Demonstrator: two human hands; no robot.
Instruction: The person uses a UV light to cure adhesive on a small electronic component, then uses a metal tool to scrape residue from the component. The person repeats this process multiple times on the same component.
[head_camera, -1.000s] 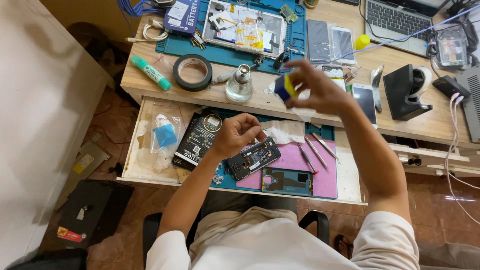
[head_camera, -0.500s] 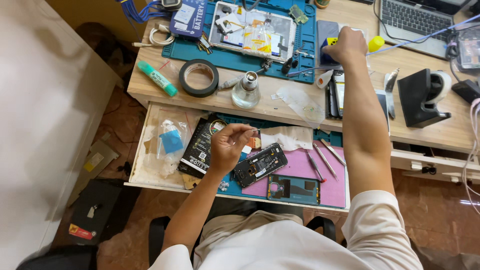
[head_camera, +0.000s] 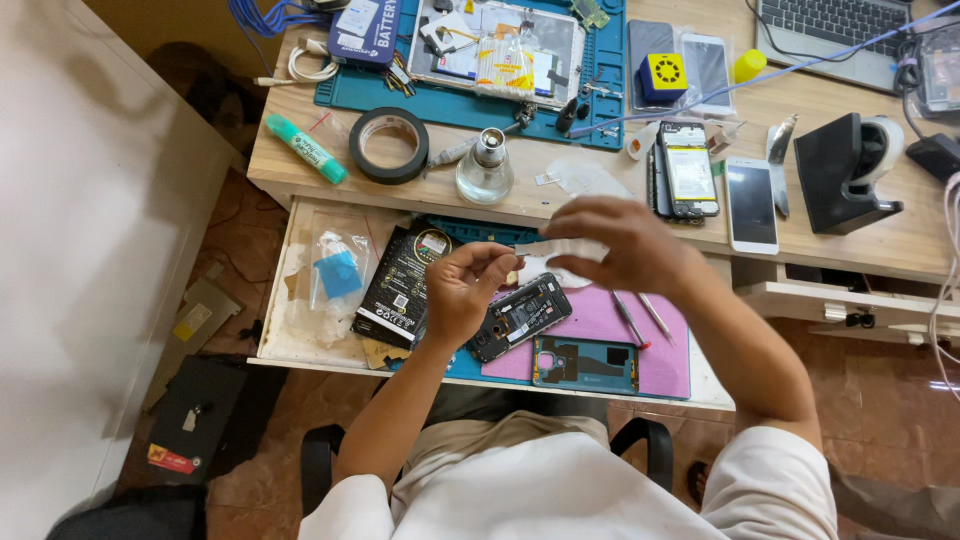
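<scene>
Both hands meet in the middle of the frame, above the open phone (head_camera: 520, 317), so the work stays close to it. The left hand (head_camera: 465, 290) and right hand (head_camera: 620, 240) each pinch one end of a thin white strip (head_camera: 560, 247), pulling it flat. The phone lies on the pink mat (head_camera: 610, 325) in the drawer. Half a second ago the right hand was reaching far up the desk (head_camera: 620, 195); now it is back
</scene>
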